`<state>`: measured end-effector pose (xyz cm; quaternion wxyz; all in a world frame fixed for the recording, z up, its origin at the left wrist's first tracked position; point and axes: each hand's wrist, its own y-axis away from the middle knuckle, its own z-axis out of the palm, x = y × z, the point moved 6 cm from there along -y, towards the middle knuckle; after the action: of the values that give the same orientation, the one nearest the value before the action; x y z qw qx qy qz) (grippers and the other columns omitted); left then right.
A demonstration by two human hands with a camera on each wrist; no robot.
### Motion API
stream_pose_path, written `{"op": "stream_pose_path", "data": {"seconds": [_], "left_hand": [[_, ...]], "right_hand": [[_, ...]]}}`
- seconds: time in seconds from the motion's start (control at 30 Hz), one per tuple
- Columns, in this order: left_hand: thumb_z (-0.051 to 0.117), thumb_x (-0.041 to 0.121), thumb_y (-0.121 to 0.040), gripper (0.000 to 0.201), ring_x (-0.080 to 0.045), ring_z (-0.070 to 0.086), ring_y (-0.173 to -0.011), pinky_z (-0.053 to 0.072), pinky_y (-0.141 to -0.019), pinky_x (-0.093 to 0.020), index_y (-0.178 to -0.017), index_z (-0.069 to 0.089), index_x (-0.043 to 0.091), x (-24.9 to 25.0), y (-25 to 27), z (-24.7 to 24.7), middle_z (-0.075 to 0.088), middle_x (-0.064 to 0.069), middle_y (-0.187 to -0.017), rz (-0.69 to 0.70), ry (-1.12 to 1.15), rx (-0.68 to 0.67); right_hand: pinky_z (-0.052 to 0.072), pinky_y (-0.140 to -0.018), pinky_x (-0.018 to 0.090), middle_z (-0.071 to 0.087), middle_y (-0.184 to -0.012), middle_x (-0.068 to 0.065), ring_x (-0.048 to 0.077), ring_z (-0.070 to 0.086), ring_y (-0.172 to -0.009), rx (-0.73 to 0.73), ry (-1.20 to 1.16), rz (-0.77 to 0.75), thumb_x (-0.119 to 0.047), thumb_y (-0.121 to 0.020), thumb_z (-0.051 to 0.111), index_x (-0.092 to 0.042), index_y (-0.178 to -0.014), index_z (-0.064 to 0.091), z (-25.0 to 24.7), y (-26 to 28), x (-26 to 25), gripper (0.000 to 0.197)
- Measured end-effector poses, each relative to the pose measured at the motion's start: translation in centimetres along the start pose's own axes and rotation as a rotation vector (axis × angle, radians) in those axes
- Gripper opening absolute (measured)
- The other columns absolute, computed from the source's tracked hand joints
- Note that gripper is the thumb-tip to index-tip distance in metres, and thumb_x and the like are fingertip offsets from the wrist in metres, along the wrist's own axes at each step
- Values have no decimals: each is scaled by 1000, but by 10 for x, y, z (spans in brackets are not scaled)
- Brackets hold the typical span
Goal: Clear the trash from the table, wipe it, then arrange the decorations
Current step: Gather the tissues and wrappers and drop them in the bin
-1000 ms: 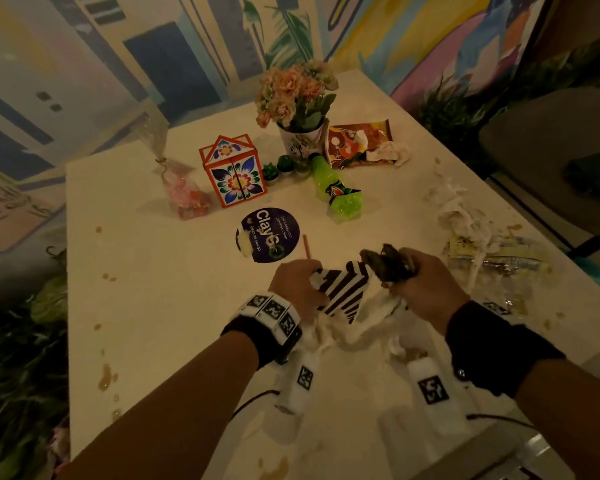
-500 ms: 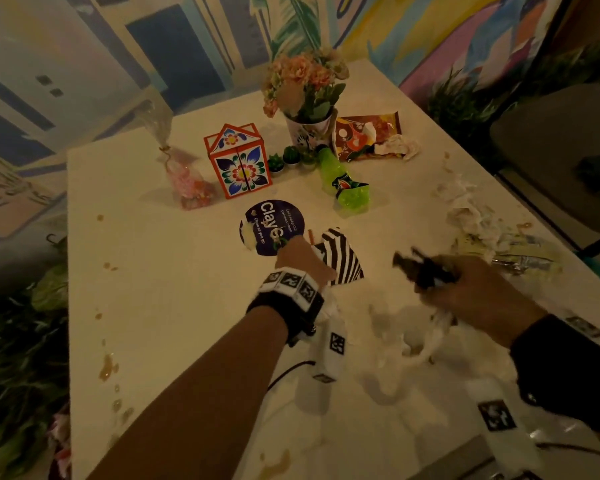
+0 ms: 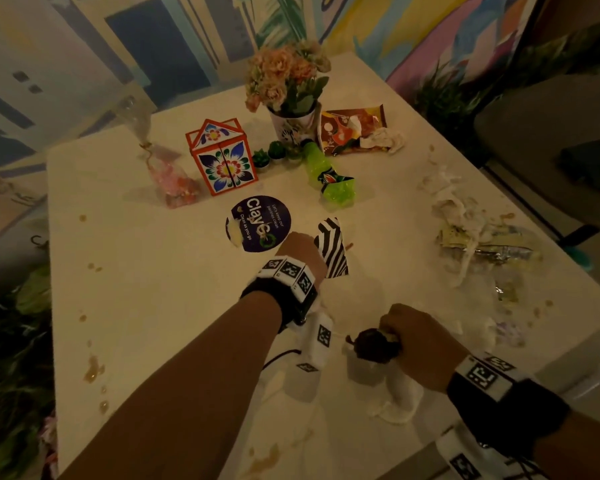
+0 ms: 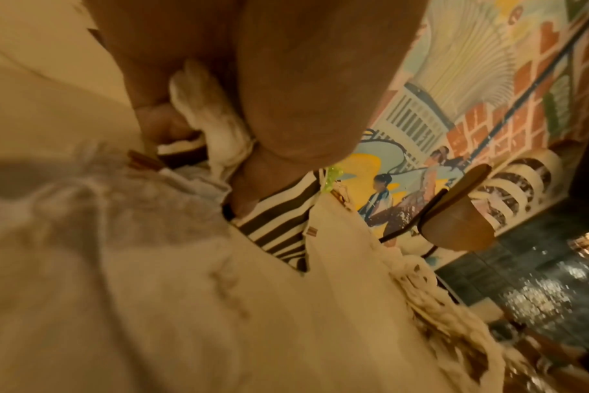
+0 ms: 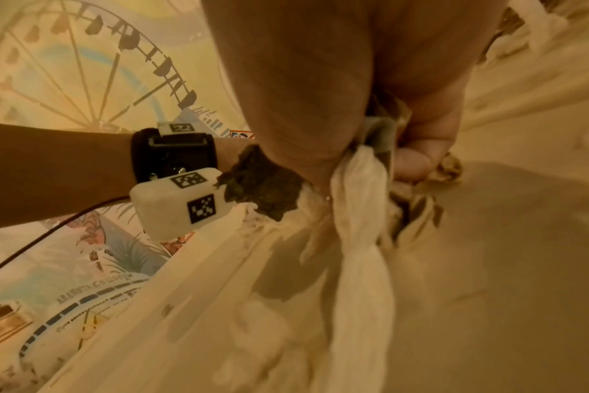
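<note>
Right hand (image 3: 418, 344) closed around a dark crumpled wrapper (image 3: 374, 346) plus a twist of white tissue (image 5: 360, 212), low over the near part of the table (image 3: 136, 289). Half a second ago this hand was out at 3 o'clock near the trash pile; now it has pulled back to about 5 o'clock, close to the near edge. Left hand (image 3: 300, 251) has stayed put at the striped black-and-white paper (image 3: 331, 249), fingers curled down onto it.

Left wrist view adds what the head view hides: a wad of white tissue (image 4: 212, 125) bunched in the left palm and a fingertip pressed on the striped paper, with a small brown stick (image 4: 145, 161) lying beside it. Right wrist view shows the tissue hanging from the right fist down to the table, wrapper poking out toward the left wrist.

Outward: round purple sticker (image 3: 258, 223) just at 11 o'clock of the left hand. Crushed green bottle (image 3: 329, 178) at 12–1 o'clock. Beyond, floral house-shaped box (image 3: 222, 159), pink candy bag (image 3: 172, 178) to its 9 o'clock, small green succulents (image 3: 269, 155), flower vase (image 3: 290, 95), orange snack wrapper (image 3: 350, 131) with tissue on it. Tissue-and-foil trash pile (image 3: 478, 240) at 2–3 o'clock near the table's right edge. Brown spill spots (image 3: 92, 370) along the left edge.
</note>
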<state>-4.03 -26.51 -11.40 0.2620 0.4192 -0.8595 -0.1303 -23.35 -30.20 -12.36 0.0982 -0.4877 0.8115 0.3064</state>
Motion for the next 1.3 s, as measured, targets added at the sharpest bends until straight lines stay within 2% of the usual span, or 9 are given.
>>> {"op": "stream_pose_path", "data": {"seconds": [0.3, 0.4, 0.57, 0.67, 0.77, 0.87, 0.97, 1.1, 1.3], "left_hand": [[58, 16, -89, 31, -29, 53, -111, 43, -83, -29, -117, 52, 6, -24, 14, -5, 55, -11, -124, 13, 169, -11], [69, 18, -80, 44, -30, 57, -111, 48, -96, -39, -120, 55, 4, -50, 22, -23, 59, -12, -124, -31, 483, -52], [72, -1, -74, 38, -21, 69, -75, 57, -67, -32, -110, 64, 3, -102, 51, -61, 72, -10, -90, -74, 1157, -46], [66, 6, -79, 19, -15, 53, -38, 43, -40, -20, -95, 58, 1, -128, 72, -92, 60, -6, -55, -7, 1136, -43], [76, 22, -70, 33, -28, 60, -63, 54, -68, -39, -92, 61, 4, -173, 92, -116, 58, -19, -73, 37, 1164, -19], [90, 31, -52, 42, -43, 50, -102, 35, -102, -58, -86, 73, 14, -231, 119, -132, 55, -22, -98, 16, 1317, 41], [93, 36, -38, 44, -32, 54, -91, 43, -92, -47, -74, 75, 19, -303, 147, -147, 64, -10, -83, -37, 1325, 146], [60, 12, -87, 7, -17, 65, -66, 54, -57, -24, -83, 65, 15, -401, 178, -152, 68, -2, -69, -155, 1266, 242], [66, 23, -86, 21, -21, 59, -83, 45, -66, -28, -101, 65, 8, -564, 195, -109, 65, -8, -102, -502, 984, 338]], "right_hand": [[45, -54, 16, 60, -68, -5, 13, 59, -63, 115, -289, 120, 0, -78, 65, -27, -64, 55, -35, -1, 1, 33], [52, -74, 37, 69, -77, 6, 27, 64, -76, 299, -539, 189, 5, -75, 70, -22, -71, 67, -74, 0, -4, 27], [44, -39, 14, 62, -71, 6, 5, 60, -47, 437, -895, 150, 13, -80, 61, -7, -78, 63, -131, 2, -38, 19], [44, -48, 26, 66, -60, -8, -1, 58, -46, 464, -834, 61, 5, -79, 66, -17, -74, 65, -153, -5, -63, 22], [40, -52, 30, 66, -59, -9, 2, 58, -50, 443, -810, -21, -2, -80, 68, -21, -73, 66, -157, -16, -102, 20], [41, -58, 37, 66, -65, -4, 14, 59, -61, 357, -848, -110, -2, -80, 68, -17, -75, 67, -139, -32, -156, 16], [43, -66, 43, 67, -71, 0, 22, 60, -72, 277, -863, -176, -1, -78, 69, -17, -72, 69, -105, -46, -220, 17], [49, -67, 39, 67, -70, -4, 11, 62, -69, 152, -831, -240, 2, -76, 71, -16, -72, 68, -41, -61, -317, 19], [45, -50, 20, 62, -69, 2, 9, 58, -59, -74, -907, -223, 5, -78, 69, -11, -72, 65, 87, -96, -463, 17]]}}
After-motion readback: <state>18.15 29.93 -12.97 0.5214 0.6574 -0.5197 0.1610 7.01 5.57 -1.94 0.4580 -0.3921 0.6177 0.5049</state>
